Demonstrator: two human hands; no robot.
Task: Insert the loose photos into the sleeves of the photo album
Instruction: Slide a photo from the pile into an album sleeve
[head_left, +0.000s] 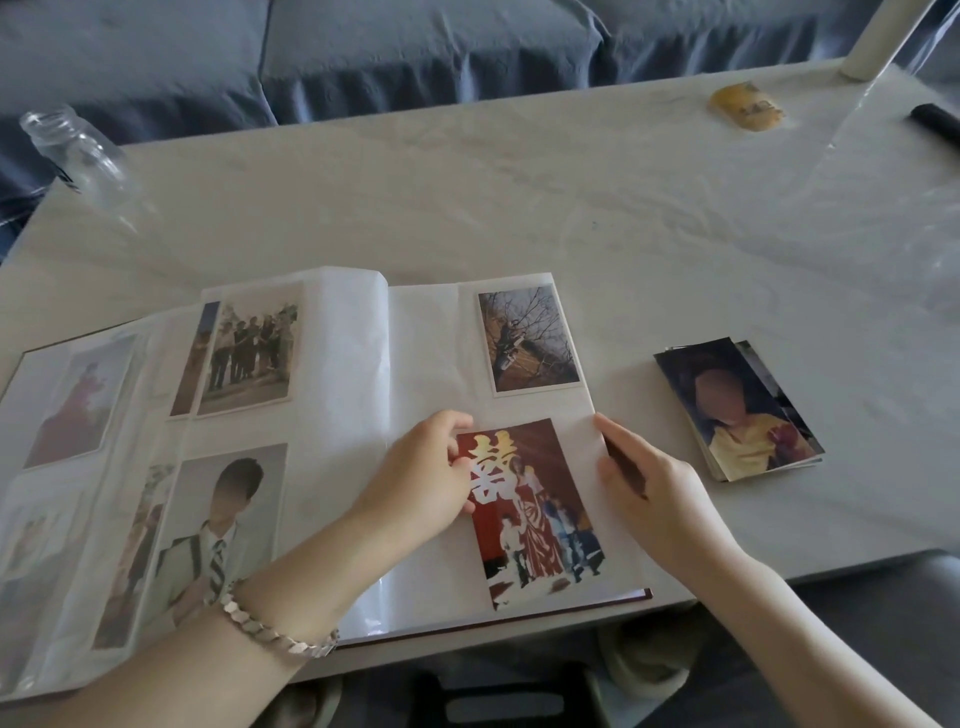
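Note:
The photo album (426, 343) lies open on the white table, with several photos in its sleeves. On its right page a tree photo (527, 340) fills the upper sleeve. Lower on that page lies a red photo (535, 525) with a gold character. My left hand (421, 480) pinches this photo's left edge. My right hand (649, 483) rests on the right edge of the page, fingers fairly straight, beside the red photo. A stack of loose photos (740, 408) sits on the table right of the album.
A clear glass bottle (72, 150) lies at the table's far left corner. A yellow object (748, 106) and a black object (935, 122) lie far right. A blue sofa (415, 52) runs behind the table. The album's front edge nears the table edge.

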